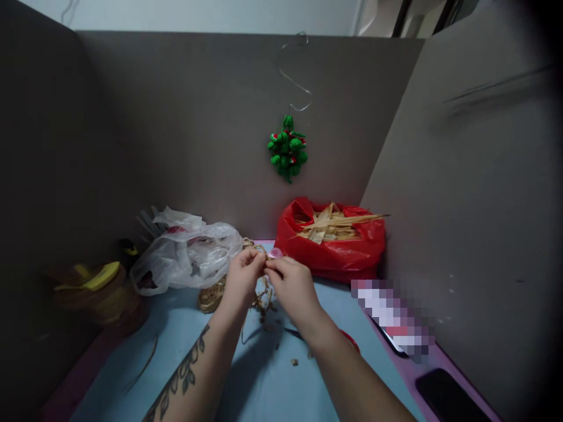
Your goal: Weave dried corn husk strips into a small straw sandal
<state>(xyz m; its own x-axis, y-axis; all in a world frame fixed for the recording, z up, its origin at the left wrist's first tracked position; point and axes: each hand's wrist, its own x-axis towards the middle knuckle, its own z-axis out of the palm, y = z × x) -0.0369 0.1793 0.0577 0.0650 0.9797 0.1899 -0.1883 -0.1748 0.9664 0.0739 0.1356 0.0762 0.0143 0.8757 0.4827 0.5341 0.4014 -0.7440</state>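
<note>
My left hand (243,274) and my right hand (294,287) meet above the middle of the blue table cover (281,387). Both are closed, thumbs and fingers pinching a thin straw cord (263,302) between them. Loose, tangled lengths of it hang below the fingertips. Just left of my left hand, a coiled woven straw piece (211,297) lies partly hidden behind my wrist. Under my right forearm are scissors; a dark blade (292,333) and a red handle (352,341) show on either side.
A red plastic bag (334,264) of dried leaf strips (328,225) stands behind, right. At left are a clear plastic bag (189,258) and a container with yellow-handled tools (99,278). Phones (448,392) lie right. A green ornament (288,149) hangs on the grey partition (197,117).
</note>
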